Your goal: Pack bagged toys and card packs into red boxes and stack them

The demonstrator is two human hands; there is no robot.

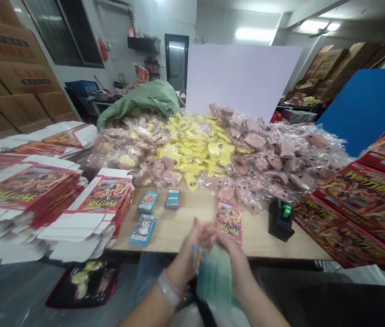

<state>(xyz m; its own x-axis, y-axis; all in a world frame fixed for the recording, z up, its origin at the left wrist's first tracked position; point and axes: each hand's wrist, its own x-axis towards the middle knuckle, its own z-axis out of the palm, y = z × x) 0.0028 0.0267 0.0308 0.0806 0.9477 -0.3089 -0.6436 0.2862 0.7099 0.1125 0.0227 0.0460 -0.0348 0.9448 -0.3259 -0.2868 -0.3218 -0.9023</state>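
Observation:
A thick stack of green-backed cards [214, 278] is held low in front of me, blurred by motion. My right hand [236, 255] wraps its right side. My left hand [188, 254], with a bracelet at the wrist, closes on its left side, where a colourful card edge [197, 258] shows. The fingertips of both hands come together above the stack and are smeared. Just beyond them lies a flat red printed packet [229, 219]. To the left on the table [192, 206] are a blue card stack [142, 229], a green card stack [147, 202] and a smaller dark-edged stack [172, 199].
Bagged yellow plush pieces [199, 147] and bagged pinkish-brown ones [274, 156] are heaped along the back. Flattened printed boxes [100, 195] pile up at left; red printed boxes [359, 218] stand at right. A black device with a green light [281, 221] sits near the right front edge.

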